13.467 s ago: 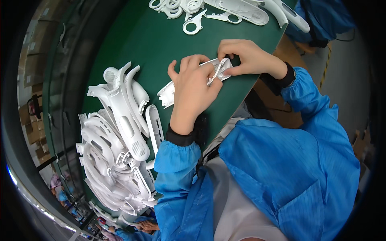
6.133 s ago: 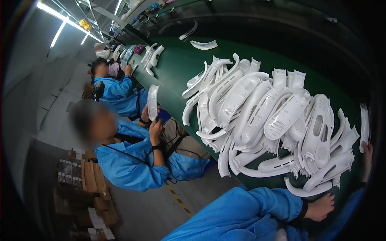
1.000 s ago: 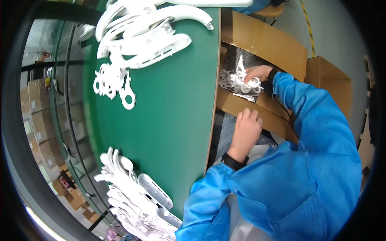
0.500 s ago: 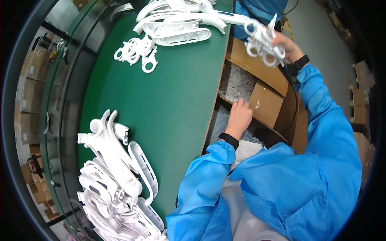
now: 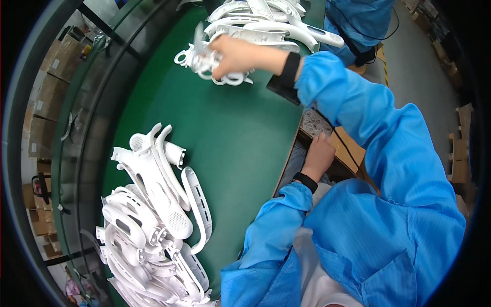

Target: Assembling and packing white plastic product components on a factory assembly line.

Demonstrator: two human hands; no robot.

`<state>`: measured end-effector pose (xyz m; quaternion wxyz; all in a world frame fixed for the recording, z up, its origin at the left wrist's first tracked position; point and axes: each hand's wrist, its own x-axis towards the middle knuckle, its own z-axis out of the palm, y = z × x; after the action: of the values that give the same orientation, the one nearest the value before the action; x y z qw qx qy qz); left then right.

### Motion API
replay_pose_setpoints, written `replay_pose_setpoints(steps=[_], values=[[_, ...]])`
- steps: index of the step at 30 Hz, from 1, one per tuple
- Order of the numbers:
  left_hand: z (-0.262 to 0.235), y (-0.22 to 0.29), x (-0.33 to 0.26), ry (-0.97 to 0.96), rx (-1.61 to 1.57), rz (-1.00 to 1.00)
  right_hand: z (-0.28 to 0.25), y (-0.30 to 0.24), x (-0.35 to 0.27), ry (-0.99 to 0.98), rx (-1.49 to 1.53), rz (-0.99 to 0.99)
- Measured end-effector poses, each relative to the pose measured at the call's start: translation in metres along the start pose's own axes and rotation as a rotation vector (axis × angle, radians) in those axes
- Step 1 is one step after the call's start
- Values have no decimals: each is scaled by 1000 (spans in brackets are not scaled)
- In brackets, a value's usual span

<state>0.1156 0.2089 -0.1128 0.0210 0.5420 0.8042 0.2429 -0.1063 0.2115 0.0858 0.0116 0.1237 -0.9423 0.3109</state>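
My right hand (image 5: 238, 55) reaches across to the far part of the green table, closed round a bunch of white plastic ring parts (image 5: 204, 60), partly blurred. Right under it lies a small heap of like ring parts (image 5: 234, 80), mostly covered by the hand. My left hand (image 5: 320, 154) stays low beside the table edge, its fingers bent over the edge of an open cardboard box (image 5: 349, 149). Inside that box is a clear bag of small whitish parts (image 5: 315, 124), half hidden by my right sleeve.
A large pile of white curved plastic housings (image 5: 153, 230) covers the table's near left. More white housings (image 5: 255, 25) are stacked at the far end. A person in blue (image 5: 358, 23) is beyond the table's far right corner. A dark rail (image 5: 94, 112) runs along the left.
My right hand has swung left from above the box to the ring heap on the table, carrying the ring parts. My left hand remains at the box edge. The view has shifted slightly.
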Motion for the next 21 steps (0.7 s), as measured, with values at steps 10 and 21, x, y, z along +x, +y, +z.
replay_pose_setpoints(steps=[10, 21], values=[[-2, -2, 2, 30, -91, 25, 15, 7, 7, -239, -442, -92], [-8, 2, 15, -12, -129, 30, -54, 40, -48, -251, -151, -238]])
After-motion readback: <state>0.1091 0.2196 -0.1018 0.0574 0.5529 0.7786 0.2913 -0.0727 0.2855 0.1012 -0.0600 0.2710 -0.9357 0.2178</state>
